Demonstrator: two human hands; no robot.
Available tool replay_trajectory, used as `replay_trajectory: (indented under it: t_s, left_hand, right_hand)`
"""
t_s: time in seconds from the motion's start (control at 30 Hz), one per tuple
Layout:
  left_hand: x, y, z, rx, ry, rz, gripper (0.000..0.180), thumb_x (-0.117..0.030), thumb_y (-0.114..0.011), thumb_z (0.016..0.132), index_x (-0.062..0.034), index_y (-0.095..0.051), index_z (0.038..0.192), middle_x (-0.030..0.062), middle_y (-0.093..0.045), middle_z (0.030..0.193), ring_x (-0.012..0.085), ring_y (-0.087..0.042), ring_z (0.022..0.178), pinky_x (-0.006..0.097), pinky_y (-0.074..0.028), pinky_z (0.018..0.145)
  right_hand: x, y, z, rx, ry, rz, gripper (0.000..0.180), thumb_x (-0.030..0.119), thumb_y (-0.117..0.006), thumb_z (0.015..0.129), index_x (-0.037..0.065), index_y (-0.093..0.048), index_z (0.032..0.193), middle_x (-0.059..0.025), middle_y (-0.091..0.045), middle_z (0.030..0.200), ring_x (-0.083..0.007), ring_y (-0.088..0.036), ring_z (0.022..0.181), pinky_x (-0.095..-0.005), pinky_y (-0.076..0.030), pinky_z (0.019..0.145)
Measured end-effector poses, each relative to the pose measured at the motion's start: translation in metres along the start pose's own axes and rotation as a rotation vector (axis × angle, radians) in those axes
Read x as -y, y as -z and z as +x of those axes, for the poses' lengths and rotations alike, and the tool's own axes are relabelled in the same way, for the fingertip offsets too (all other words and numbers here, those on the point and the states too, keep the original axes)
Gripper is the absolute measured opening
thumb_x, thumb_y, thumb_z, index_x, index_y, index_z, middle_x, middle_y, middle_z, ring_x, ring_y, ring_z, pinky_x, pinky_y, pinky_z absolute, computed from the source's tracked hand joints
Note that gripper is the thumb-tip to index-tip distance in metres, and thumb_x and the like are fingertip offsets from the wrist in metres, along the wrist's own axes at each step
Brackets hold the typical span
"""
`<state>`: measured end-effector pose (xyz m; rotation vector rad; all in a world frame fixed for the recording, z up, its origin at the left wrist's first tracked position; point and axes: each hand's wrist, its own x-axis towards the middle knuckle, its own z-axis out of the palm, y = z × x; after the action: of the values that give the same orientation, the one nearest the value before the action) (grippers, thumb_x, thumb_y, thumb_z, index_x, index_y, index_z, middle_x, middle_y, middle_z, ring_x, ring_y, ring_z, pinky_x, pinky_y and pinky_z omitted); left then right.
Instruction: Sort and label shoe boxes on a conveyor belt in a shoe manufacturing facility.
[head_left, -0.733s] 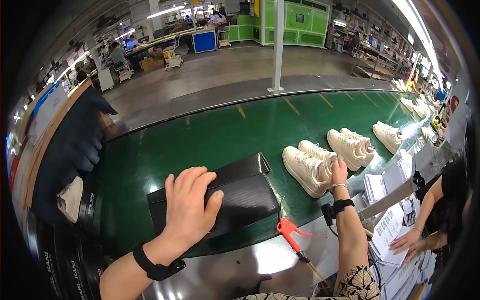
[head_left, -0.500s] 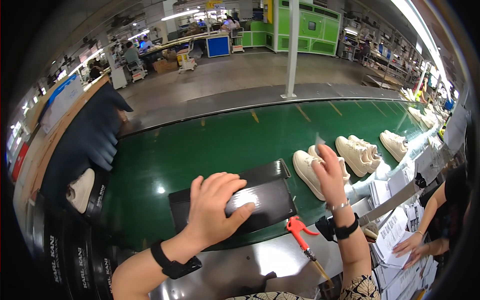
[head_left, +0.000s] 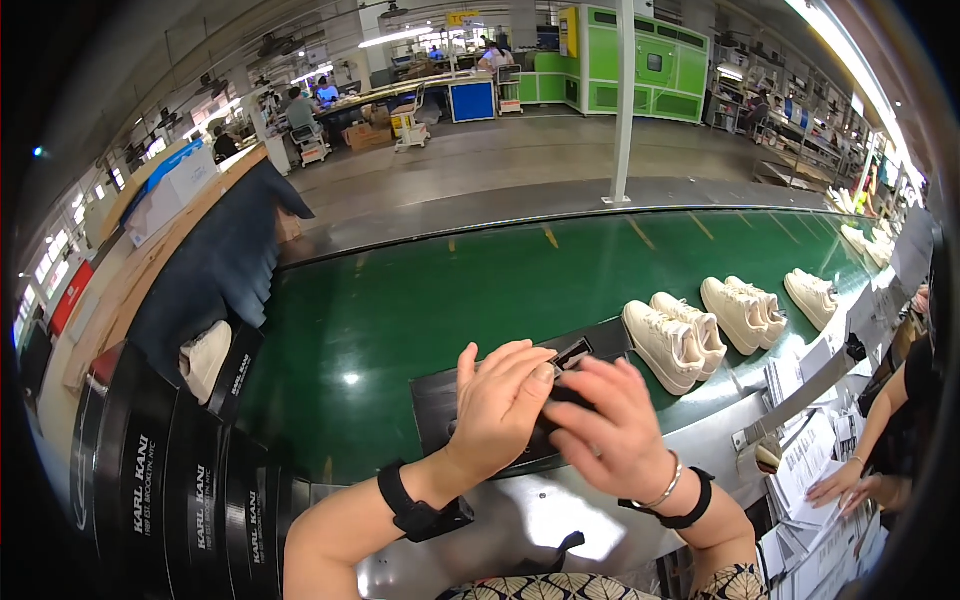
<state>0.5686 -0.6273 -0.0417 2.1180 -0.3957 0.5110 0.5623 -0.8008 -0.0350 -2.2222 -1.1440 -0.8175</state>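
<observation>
A black shoebox (head_left: 432,400) lies on the green conveyor belt in front of me, partly covered by my hands. My left hand (head_left: 500,410) is over the box, its fingers stretched close together and its thumb pressed in beside them; what they hold, if anything, is hidden. Close against it, my right hand (head_left: 612,425) has bent fingers smeared by motion. Between the fingertips a small dark piece with a pale edge (head_left: 572,355) shows; I cannot tell whether it belongs to the box. Right of the box stands a pair of cream sneakers (head_left: 665,345).
More cream sneakers (head_left: 738,315) stand farther right along the belt (head_left: 480,290). Black shoeboxes (head_left: 150,480) are stacked at the left, near a single pale shoe (head_left: 207,360). At right, a co-worker's hands (head_left: 840,485) rest on white papers (head_left: 805,450). A white post (head_left: 622,110) rises beyond the belt.
My right hand has come left from beside the sneakers to meet my left hand over the box. The small translucent piece it pinched and the red air gun no longer show. The view has shifted left.
</observation>
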Motion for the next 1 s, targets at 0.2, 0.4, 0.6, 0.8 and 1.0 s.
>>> replay_trajectory:
  t_s: [0.2,0.4,0.6,0.8,1.0]
  left_hand:
    - [0.002,0.006,-0.003,0.126,-0.171,0.113,0.026,-0.018,-0.054,0.079,-0.008,-0.063,0.101,0.0018,-0.062,0.107,0.0245,-0.046,0.116,0.055,-0.007,0.104]
    - [0.007,0.005,0.001,0.098,-0.169,0.134,0.026,-0.025,-0.063,0.076,-0.0087,-0.062,0.096,0.0034,-0.06,0.107,0.0248,-0.047,0.115,0.055,-0.009,0.104]
    - [0.011,0.014,0.008,0.114,-0.111,0.083,0.017,-0.024,-0.071,0.074,-0.0116,-0.06,0.074,0.0009,-0.059,0.099,0.0254,-0.048,0.11,0.056,-0.014,0.102]
    - [0.009,0.003,0.002,0.068,-0.404,0.327,0.017,-0.027,-0.069,0.075,-0.0129,-0.059,0.072,0.0014,-0.058,0.103,0.028,-0.045,0.113,0.06,-0.016,0.098]
    - [0.013,0.008,0.003,0.165,-0.247,0.33,0.018,-0.031,-0.069,0.075,-0.014,-0.062,0.072,0.005,-0.054,0.113,0.0319,-0.038,0.119,0.061,-0.016,0.097]
  right_hand:
    - [-0.018,0.004,0.009,-0.278,-0.318,0.435,0.032,0.003,-0.066,0.074,0.001,-0.059,0.105,-0.0157,-0.056,0.109,-0.0259,-0.057,0.096,-0.0322,-0.047,0.082]
    - [-0.023,-0.002,0.006,-0.167,-0.45,0.643,0.014,-0.002,-0.062,0.079,-0.001,-0.061,0.093,-0.006,-0.058,0.085,-0.0112,-0.056,0.07,-0.0217,-0.046,0.062]
    - [-0.033,-0.001,0.0,-0.131,-0.734,0.925,0.016,0.002,-0.065,0.079,0.001,-0.061,0.095,0.0017,-0.057,0.078,-0.0032,-0.051,0.068,-0.0182,-0.044,0.061]
    - [-0.043,-0.003,-0.008,-0.08,-0.754,0.749,0.018,0.003,-0.069,0.075,0.0,-0.061,0.092,0.0004,-0.06,0.071,-0.0038,-0.054,0.065,-0.0191,-0.045,0.059]
    - [-0.047,-0.006,-0.004,-0.024,-0.716,0.592,0.021,0.007,-0.072,0.073,0.001,-0.062,0.091,-0.0005,-0.06,0.068,-0.0053,-0.054,0.061,-0.0204,-0.046,0.058]
